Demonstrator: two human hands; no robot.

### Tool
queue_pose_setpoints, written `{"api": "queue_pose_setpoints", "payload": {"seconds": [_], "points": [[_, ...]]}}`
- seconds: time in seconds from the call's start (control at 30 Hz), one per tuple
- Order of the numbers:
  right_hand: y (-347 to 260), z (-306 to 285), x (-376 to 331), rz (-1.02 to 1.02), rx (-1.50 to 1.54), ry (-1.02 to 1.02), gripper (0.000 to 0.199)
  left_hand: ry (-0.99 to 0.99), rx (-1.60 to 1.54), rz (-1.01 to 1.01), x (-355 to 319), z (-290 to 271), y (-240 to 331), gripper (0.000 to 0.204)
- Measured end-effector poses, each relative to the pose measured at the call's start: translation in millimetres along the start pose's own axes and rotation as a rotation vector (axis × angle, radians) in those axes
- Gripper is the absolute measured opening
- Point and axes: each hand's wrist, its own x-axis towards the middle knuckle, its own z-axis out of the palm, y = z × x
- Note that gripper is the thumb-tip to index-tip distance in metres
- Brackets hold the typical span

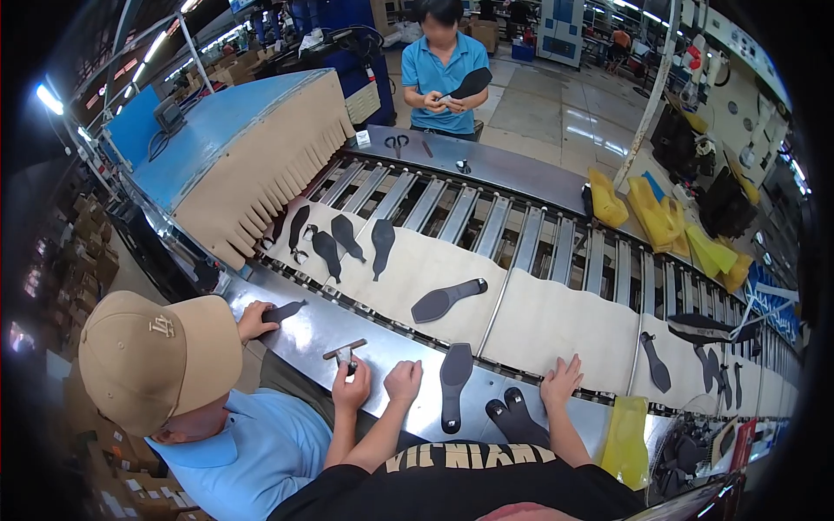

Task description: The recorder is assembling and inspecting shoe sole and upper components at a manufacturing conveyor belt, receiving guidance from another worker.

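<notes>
My left hand (403, 382) is curled into a fist above the metal ledge, with nothing showing in it. Just right of it lies a dark grey shoe insole (455, 375) with a small shiny piece at its near end. My right hand (561, 380) is open, fingers spread over the near edge of the cream conveyor belt (569, 334). Between my hands, a pair of dark insoles (517, 423) rests on the ledge, partly hidden by my body. Farther off on the belt, another dark insole (447, 300) lies flat.
At left, a co-worker in a cap (161, 347) holds a wooden-handled tool (345, 349) and touches a dark piece (284, 311). Across the conveyor, another person (445, 78) holds a dark sole (472, 83). Yellow plastic (625, 441) lies right of me. A fringed hood (261, 165) covers the belt's left end.
</notes>
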Motion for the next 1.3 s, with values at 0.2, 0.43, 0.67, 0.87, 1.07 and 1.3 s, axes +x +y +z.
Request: {"api": "queue_pose_setpoints", "payload": {"seconds": [0.2, 0.43, 0.67, 0.87, 1.07, 1.3], "points": [[-2, -3, 0, 0.013, 0.003, -0.015, 0.040, 0.004, 0.002, -0.012, 1, 0, 1, 0.026], [-2, -4, -2, 0.008, 0.009, -0.031, 0.039, -0.037, -0.003, -0.069, -7, 4, -10, 0.027], [5, 10, -2, -0.041, -0.040, 0.043, 0.037, -0.020, -0.024, -0.017, 4, 2, -1, 0.030], [3, 15, 0, -0.063, -0.053, 0.025, 0.038, -0.012, -0.040, -0.036, -3, 7, -13, 0.028], [8, 20, 2, -0.067, -0.044, 0.033, 0.038, -0.143, -0.156, -0.054, -3, -4, -12, 0.028], [5, 21, 6, -0.144, 0.056, 0.083, 0.034, -0.308, -0.319, -0.359, -3, -11, -17, 0.023]]}}
